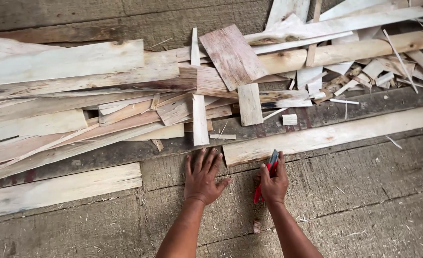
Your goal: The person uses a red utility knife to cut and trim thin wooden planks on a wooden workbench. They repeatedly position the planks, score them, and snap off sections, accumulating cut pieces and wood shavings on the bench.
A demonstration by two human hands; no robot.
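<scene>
My left hand (203,177) lies flat on the concrete floor, fingers spread, just below a pile of pale wood offcuts (125,110). A narrow upright strip of wood (200,119) ends right above its fingertips. My right hand (274,180) grips a red-handled tool (264,181) whose grey metal tip points up at the near end of a long pale plank (326,136). The plank runs from beside my hands off to the right.
Boards, slats and splinters lie heaped across the middle of the view, with a round pale pole (354,50) at the upper right. Another flat board (58,188) lies at the left. Rough concrete floor (364,205) with scattered chips lies below.
</scene>
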